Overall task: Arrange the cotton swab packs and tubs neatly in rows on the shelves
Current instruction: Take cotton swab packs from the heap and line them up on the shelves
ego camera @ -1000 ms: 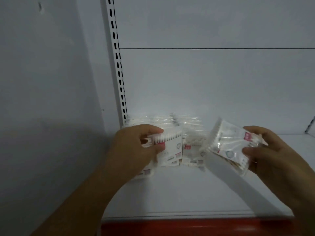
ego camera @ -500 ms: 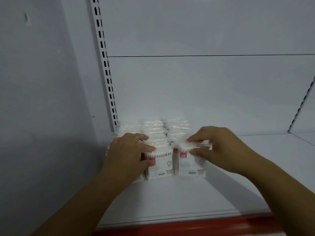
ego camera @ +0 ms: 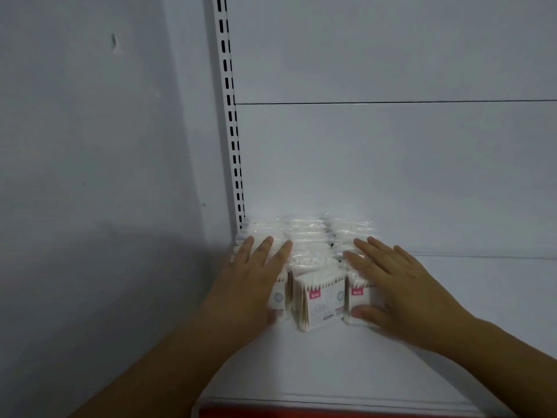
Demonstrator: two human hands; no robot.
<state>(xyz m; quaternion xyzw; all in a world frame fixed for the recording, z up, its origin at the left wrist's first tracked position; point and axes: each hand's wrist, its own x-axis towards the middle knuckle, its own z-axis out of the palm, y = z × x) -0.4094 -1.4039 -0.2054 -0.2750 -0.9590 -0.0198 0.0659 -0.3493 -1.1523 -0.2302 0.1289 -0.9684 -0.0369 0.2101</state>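
Your left grip [ego camera: 250, 285] lay flat on top of the left row [ego camera: 278, 297] of cotton swab packs [ego camera: 307, 233], spread wide, fingers straight and pointing toward the back panel [ego camera: 391, 164]. It held nothing. Your right grip [ego camera: 404, 294] lay equally wide across the top of the right row [ego camera: 351, 233], its thumb [ego camera: 366, 313] against the front face of that row's front pack. The middle row [ego camera: 321, 297] stood uncovered between your two grips.

The packs stood upright in three rows running front to back in the left rear corner of the shelf [ego camera: 331, 366], close against the slotted upright [ego camera: 230, 116] and the back panel. Each was a clear wrapper with white swab tips along the top. The front labels were white, with a pink-red tag and a pale round mark. The middle row's front pack sat turned slightly, showing its side of pale sticks. A red strip [ego camera: 331, 413] edged the shelf front.
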